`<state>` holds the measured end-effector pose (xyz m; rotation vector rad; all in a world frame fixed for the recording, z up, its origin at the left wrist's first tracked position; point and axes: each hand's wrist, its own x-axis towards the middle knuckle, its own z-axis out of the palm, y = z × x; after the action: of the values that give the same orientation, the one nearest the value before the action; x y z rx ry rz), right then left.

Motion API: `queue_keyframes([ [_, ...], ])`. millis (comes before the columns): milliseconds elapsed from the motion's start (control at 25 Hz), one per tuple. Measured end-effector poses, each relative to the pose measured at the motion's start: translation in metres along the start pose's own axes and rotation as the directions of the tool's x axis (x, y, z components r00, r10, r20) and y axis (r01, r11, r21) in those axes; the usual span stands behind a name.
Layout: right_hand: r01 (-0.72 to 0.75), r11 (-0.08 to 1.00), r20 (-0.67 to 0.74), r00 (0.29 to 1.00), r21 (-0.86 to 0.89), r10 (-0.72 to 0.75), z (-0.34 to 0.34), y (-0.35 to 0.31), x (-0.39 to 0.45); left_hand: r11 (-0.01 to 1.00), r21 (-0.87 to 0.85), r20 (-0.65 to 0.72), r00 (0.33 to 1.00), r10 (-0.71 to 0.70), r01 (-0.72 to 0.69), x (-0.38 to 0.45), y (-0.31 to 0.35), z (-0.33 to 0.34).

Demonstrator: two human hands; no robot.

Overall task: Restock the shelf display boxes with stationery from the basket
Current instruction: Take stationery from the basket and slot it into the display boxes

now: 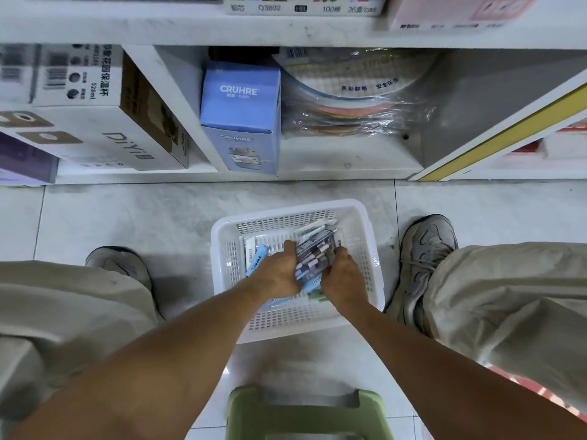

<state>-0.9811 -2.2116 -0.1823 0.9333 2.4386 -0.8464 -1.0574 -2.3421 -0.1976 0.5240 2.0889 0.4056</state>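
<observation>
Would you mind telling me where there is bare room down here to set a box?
Bare floor tile lies between the white basket and the bottom shelf. That shelf is bare right of the blue Cruhre box, in front of the wrapped paper. The basket itself is crowded: both hands, left and right, gather pens.

Blue box (240,100) beyond the grips: "CRUHRE", printed twice. White carton (104,134), far-left of them: "DiYi", "528ml". Top-shelf box (301,6): "Q3802", "100", "36".
</observation>
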Motion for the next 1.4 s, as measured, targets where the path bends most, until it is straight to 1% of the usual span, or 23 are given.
queue_keyframes([
  [80, 0.035, 0.999, -0.022, 0.999, -0.034, -0.036, -0.005, -0.001, 0.0, 0.994, -0.106, 0.066, 0.998, -0.008, 0.015, -0.005, -0.002, -0.01],
  [200, 0.058, 0.996, -0.041, 0.997, -0.068, -0.061, -0.016, -0.004, 0.001, 0.977, -0.214, 0.081, 0.996, 0.027, -0.009, -0.018, -0.002, -0.021],
  [280, 0.048, 0.999, -0.054, 0.997, 0.007, -0.047, -0.025, -0.008, 0.002, 0.957, -0.288, 0.088, 0.996, 0.021, 0.005, -0.027, 0.002, -0.026],
  [360, 0.04, 0.985, -0.044, 0.998, 0.166, -0.033, -0.034, -0.012, 0.003, 0.923, -0.383, 0.087, 0.996, 0.015, 0.02, -0.034, 0.008, -0.029],
  [440, 0.048, 0.94, 0.013, 0.998, 0.338, -0.055, -0.04, -0.013, 0.003, 0.891, -0.453, 0.063, 0.998, 0.028, 0.004, -0.037, 0.012, -0.032],
  [520, 0.057, 0.901, 0.069, 0.993, 0.431, -0.096, -0.043, -0.015, 0.002, 0.884, -0.466, 0.04, 0.998, 0.054, -0.029, -0.038, 0.017, -0.034],
  [600, 0.058, 0.878, 0.088, 0.99, 0.475, -0.113, -0.043, -0.017, 0.002, 0.872, -0.487, 0.026, 0.997, 0.072, -0.05, -0.036, 0.018, -0.031],
  [680, 0.064, 0.863, 0.088, 0.988, 0.501, -0.125, -0.041, -0.019, 0.002, 0.85, -0.526, 0.029, 0.998, 0.06, -0.036, -0.034, 0.016, -0.027],
  [880, 0.075, 0.883, 0.122, 0.982, 0.464, -0.147, -0.039, -0.02, 0.007, 0.801, -0.598, 0.038, 0.999, 0.005, 0.019, -0.027, 0.001, -0.021],
  [960, 0.021, 0.827, 0.163, 0.977, 0.562, -0.135, -0.04, -0.021, 0.011, 0.794, -0.606, 0.061, 0.998, -0.008, 0.043, -0.025, -0.005, -0.021],
  [1040, -0.098, 0.713, 0.251, 0.962, 0.695, -0.113, -0.044, -0.021, 0.017, 0.803, -0.593, 0.096, 0.995, -0.009, 0.064, -0.025, -0.008, -0.022],
  [1080, -0.144, 0.665, 0.292, 0.949, 0.733, -0.116, -0.047, -0.02, 0.019, 0.803, -0.592, 0.114, 0.993, -0.008, 0.074, -0.025, -0.009, -0.023],
  [1120, -0.158, 0.65, 0.312, 0.942, 0.744, -0.127, -0.05, -0.019, 0.022, 0.797, -0.598, 0.131, 0.991, -0.003, 0.081, -0.026, -0.009, -0.025],
  [1240, -0.132, 0.642, 0.29, 0.946, 0.755, -0.147, -0.061, -0.021, 0.027, 0.768, -0.634, 0.153, 0.988, 0.015, 0.086, -0.03, -0.006, -0.035],
  [1400, -0.117, 0.549, 0.223, 0.966, 0.828, -0.131, -0.079, -0.036, 0.027, 0.75, -0.66, 0.116, 0.992, 0.047, 0.042, -0.038, 0.003, -0.055],
])
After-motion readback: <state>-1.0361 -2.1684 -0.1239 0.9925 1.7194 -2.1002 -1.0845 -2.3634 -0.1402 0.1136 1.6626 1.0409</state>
